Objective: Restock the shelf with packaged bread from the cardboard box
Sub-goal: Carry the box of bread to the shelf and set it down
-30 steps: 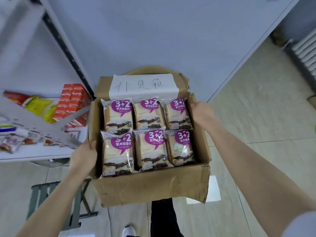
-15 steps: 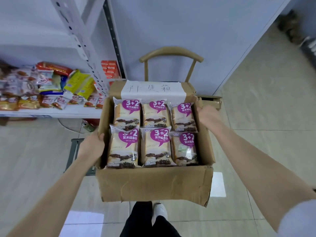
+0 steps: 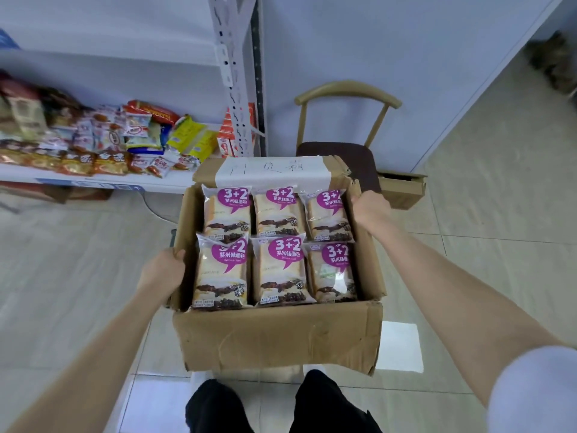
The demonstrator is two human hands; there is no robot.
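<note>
While I hold the cardboard box (image 3: 278, 335) up, left hand (image 3: 162, 270) curled over its left wall, right hand (image 3: 370, 209) gripping the right rim, bread packs (image 3: 278, 270) fill it. Next, I reckon: set it down near the shelf (image 3: 93, 179), far left.

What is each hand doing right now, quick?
The left hand grips the left wall of the cardboard box.
The right hand grips its right wall.

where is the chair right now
In the head view the chair stands against the wall, right of centre, just behind the cardboard box and right of the shelf upright.
</note>
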